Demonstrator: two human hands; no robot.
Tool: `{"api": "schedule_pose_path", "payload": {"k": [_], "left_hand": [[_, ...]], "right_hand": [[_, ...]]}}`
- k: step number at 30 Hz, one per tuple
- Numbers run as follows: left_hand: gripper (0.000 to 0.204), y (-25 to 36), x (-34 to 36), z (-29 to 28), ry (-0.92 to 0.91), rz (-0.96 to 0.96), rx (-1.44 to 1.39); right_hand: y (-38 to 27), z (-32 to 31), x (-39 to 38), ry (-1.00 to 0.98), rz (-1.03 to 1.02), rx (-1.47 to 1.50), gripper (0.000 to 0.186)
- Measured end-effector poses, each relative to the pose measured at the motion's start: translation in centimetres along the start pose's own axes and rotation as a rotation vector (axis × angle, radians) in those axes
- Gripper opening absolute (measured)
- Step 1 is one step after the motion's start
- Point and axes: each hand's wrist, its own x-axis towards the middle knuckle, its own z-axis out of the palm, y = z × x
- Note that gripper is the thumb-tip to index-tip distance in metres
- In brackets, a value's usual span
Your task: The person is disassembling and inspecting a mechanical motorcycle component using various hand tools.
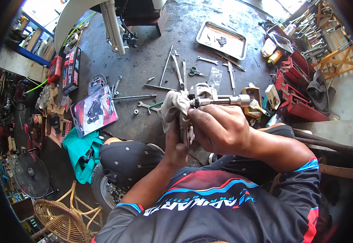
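In front of my chest my left hand [177, 141] is closed around a grey cloth [173, 106]. A silver metal shaft with a wide round end [225, 101] sticks out to the right from beside the cloth. Behind it shows a pale metal part [202, 89]; whether the two are joined, I cannot tell. My right hand [221, 126] is just below the shaft, its thumb and fingers pinched together against the cloth's edge. What lies between those fingertips is hidden.
Spanners [177, 69], scissors [198, 72] and a caliper gauge [231, 77] lie on the dark floor ahead. A metal tray [241, 54] holds small parts. Red toolbox trays [295, 103] stand right. Left are a blister pack [94, 110], a teal bag [79, 156] and a brake disc [97, 83].
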Motion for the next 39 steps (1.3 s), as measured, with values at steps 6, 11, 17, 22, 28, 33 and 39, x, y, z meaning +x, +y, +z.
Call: {"api": "schedule_pose_path", "payload": {"k": [6, 11, 17, 22, 28, 33, 39], "left_hand": [[0.056, 1.8, 0.7, -0.1, 0.081, -0.23, 0.095], [0.052, 1.9, 0.3, -0.9, 0.149, -0.153, 0.242], [0.048, 3.0, 0.7, -1.4, 0.094, -0.222, 0.385], [0.047, 3.9, 0.8, -1.4, 0.04, -0.056, 0.692], [0.047, 3.1, 0.9, -2.7, -0.027, -0.026, 0.678], [0.046, 2.8, 0.6, -3.0, -0.063, -0.011, 0.737], [0.049, 1.3, 0.6, -2.4, 0.125, -0.375, 0.498]], "right_hand": [[-0.3, -0.5, -0.2, -0.234, -0.137, -0.108, 0.053], [0.2, -2.9, -0.1, -0.145, -0.209, 0.019, 0.039], [2.4, -3.3, 0.2, -0.234, -0.003, -0.269, 0.038], [2.8, -2.9, 0.2, -0.344, -0.05, -0.304, 0.016], [3.3, -1.8, -0.7, -0.454, 0.38, 0.225, 0.034], [4.4, -2.1, -0.1, -0.765, 1.143, 1.06, 0.043], [2.7, -0.7, -0.1, -0.404, 0.226, -0.291, 0.013]]}}
